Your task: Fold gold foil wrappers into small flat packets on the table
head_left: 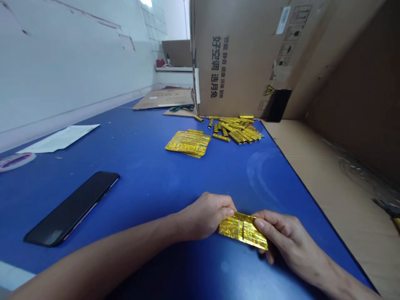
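Between my two hands, above the near part of the blue table [150,179], is a flat piece of shiny gold foil [231,228] with a slot-like line across its middle. My left hand [206,216] is closed on its left end, thumb on top. The right hand [283,233] pinches the other end, thumb over it and fingers underneath. Farther back lies a stack of flat gold foil sheets [187,143]. To its right is a pile of narrow folded gold foil strips [239,130].
A black phone [73,208] lies at left, with white paper [61,138] and a tape roll [15,161] behind it. A large cardboard box [243,62] stands at the back. Cardboard [331,187] borders the table's right edge.
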{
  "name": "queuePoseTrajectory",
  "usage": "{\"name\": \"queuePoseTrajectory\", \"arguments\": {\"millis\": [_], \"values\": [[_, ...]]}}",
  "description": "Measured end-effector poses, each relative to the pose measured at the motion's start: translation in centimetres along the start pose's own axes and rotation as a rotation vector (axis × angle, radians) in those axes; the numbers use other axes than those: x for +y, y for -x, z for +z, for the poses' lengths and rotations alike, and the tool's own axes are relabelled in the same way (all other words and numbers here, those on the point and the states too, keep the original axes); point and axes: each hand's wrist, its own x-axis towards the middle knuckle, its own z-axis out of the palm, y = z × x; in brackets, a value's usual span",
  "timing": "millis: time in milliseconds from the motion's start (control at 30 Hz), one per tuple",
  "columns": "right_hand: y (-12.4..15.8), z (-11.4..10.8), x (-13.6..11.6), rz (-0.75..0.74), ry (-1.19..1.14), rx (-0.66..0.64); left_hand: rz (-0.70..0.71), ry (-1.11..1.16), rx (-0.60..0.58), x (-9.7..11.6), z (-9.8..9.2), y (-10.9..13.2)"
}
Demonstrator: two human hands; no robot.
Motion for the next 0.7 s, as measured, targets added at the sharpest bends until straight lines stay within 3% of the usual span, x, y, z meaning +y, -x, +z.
{"name": "queuePoseTrajectory", "arguments": {"millis": [233, 367, 700], "values": [[0.1, 0.6, -0.2, -0.156, 0.339, 0.042, 0.099, -0.112, -0.068, 0.8, 0.6, 0.4], [0.2, 0.8, -0.3, -0.162, 0.337, 0.029, 0.193, -0.251, -0.050, 1.1, 1.1, 0.4], [0.0, 0.2, -0.1, -0.064, 0.146, 0.074, 0.005, 0.008, 0.006, 0.5, 0.1, 0.1]]}}
